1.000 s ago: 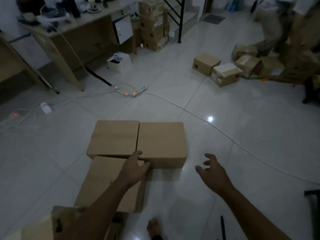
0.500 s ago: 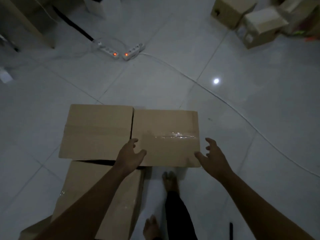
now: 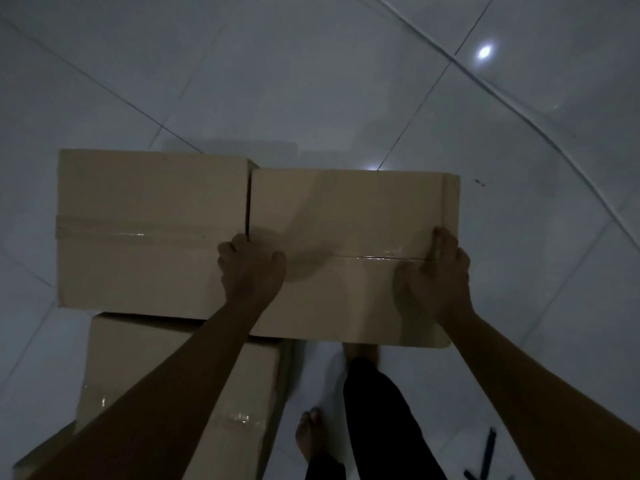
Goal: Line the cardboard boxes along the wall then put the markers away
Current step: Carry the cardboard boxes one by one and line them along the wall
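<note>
On the pale tiled floor (image 3: pixel 311 81) I see the right-hand cardboard box (image 3: pixel 349 216), pressed up beside a second taped box (image 3: pixel 145 202). My left hand (image 3: pixel 251 271) curls its fingers into the seam between them, my right hand (image 3: pixel 438 275) clutches the box's far edge. A third box (image 3: pixel 166 368) lies nearer, a dark marker (image 3: pixel 486 452) bottom right.

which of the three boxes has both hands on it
The right-hand box: the left hand grips its left edge and the right hand its right edge. The left box and the near box go unheld.
</note>
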